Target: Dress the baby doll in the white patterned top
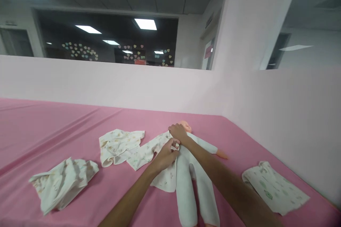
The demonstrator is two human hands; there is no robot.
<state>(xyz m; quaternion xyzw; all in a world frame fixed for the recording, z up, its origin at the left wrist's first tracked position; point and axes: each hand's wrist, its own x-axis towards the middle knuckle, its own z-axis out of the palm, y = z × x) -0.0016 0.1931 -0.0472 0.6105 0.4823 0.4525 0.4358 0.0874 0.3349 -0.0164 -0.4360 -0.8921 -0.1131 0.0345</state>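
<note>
A baby doll (185, 126) lies on its back on the pink sheet (39, 131), dressed in a white one-piece suit (195, 188). A printed cream jacket (145, 152) is spread open under and to the left of the doll. My left hand (165, 155) pinches the jacket's front edge at the doll's chest. My right hand (178, 133) grips the fabric at the doll's neck, just above the left hand. The two hands almost touch.
A printed garment (118, 145) lies left of the doll, a crumpled one (62, 182) lies further left near the front, and a folded green-print piece (275, 188) lies at the right. A pale pink partition wall (133, 85) borders the back and right.
</note>
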